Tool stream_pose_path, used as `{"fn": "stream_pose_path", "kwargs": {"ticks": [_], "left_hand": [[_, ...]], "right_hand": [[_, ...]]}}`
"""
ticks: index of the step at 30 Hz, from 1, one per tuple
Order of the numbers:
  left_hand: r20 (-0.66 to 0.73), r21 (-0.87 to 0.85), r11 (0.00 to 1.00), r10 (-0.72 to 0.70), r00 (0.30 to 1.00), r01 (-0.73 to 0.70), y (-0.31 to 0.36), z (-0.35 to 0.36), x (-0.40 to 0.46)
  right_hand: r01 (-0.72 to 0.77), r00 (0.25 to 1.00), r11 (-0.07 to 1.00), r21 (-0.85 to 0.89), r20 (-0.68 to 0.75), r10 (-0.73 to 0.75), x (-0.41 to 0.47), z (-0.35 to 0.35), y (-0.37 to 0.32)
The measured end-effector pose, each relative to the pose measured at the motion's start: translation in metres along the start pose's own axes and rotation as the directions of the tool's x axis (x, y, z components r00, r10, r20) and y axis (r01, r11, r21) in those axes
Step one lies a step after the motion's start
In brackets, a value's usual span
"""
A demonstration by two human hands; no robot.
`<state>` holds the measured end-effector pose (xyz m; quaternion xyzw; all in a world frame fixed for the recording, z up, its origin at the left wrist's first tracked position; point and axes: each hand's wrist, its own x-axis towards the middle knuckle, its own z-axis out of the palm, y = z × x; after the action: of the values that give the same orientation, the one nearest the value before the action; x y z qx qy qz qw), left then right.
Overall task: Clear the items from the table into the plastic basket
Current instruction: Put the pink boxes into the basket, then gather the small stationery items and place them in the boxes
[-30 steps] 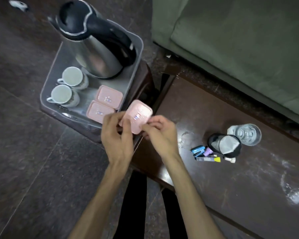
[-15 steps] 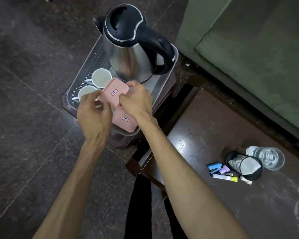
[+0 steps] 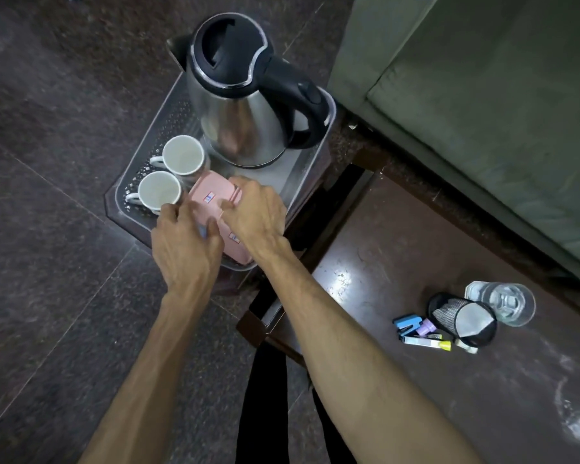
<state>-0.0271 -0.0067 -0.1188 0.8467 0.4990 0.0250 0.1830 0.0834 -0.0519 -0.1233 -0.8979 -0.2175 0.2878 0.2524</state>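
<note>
Having carried the pink box (image 3: 208, 195) from table to basket (image 3: 329, 105), both my left hand (image 3: 185, 242) and right hand (image 3: 255, 212) grip it, setting it down beside the cups (image 3: 158, 190).

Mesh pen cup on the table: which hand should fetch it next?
Right, probably. The mesh pen cup lies toward the right hand's side; the left hand would have to cross over.
</note>
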Motion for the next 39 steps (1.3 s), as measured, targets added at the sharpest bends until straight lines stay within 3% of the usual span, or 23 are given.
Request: {"fn": "stream_pose_path", "kwargs": {"ticks": [4,8,10,14,17,20,22,27,29,32,39], "left_hand": [[-0.065,-0.055,0.997,0.044,0.997,-0.047,-0.004,0.002,-0.004],[-0.249,-0.177,0.971,0.114,0.962,-0.160,0.009,0.013,-0.028],[-0.271,-0.235,0.943,0.169,0.948,-0.235,0.025,0.023,-0.053],[-0.089,-0.325,0.892,0.302,0.949,-0.314,0.066,0.049,-0.108],[0.086,-0.272,0.891,0.400,0.913,-0.364,0.096,0.073,-0.148],[0.267,-0.239,0.892,0.441,0.857,-0.385,0.118,0.096,-0.181],[0.376,-0.214,0.887,0.461,0.804,-0.408,0.130,0.112,-0.198],[0.531,-0.173,0.852,0.504,0.682,-0.495,0.160,0.153,-0.229],[0.552,-0.146,0.837,0.512,0.659,-0.528,0.170,0.169,-0.237],[0.574,-0.125,0.829,0.508,0.643,-0.544,0.183,0.190,-0.243],[0.636,-0.046,0.816,0.469,0.613,-0.577,0.187,0.216,-0.247]], "right_hand": [[0.024,0.999,0.994,0.105,-0.027,-0.021,-0.012,-0.011,0.001],[0.102,0.975,0.951,0.292,-0.220,-0.037,-0.051,-0.029,0.033],[0.117,0.956,0.925,0.361,-0.295,-0.006,-0.076,-0.035,0.063],[-0.010,0.924,0.918,0.397,-0.348,0.160,-0.125,-0.040,0.131],[-0.195,0.876,0.880,0.434,-0.327,0.356,-0.157,-0.040,0.184],[-0.359,0.784,0.777,0.517,-0.285,0.552,-0.184,-0.045,0.226],[-0.464,0.684,0.700,0.543,-0.283,0.672,-0.199,-0.050,0.251],[-0.642,0.295,0.365,0.675,-0.222,0.929,-0.219,-0.063,0.305],[-0.639,0.186,0.225,0.735,-0.135,0.973,-0.222,-0.064,0.324],[-0.638,0.144,0.097,0.764,-0.005,0.990,-0.218,-0.062,0.344],[-0.673,0.176,0.094,0.734,0.036,0.984,-0.209,-0.055,0.368]]}}
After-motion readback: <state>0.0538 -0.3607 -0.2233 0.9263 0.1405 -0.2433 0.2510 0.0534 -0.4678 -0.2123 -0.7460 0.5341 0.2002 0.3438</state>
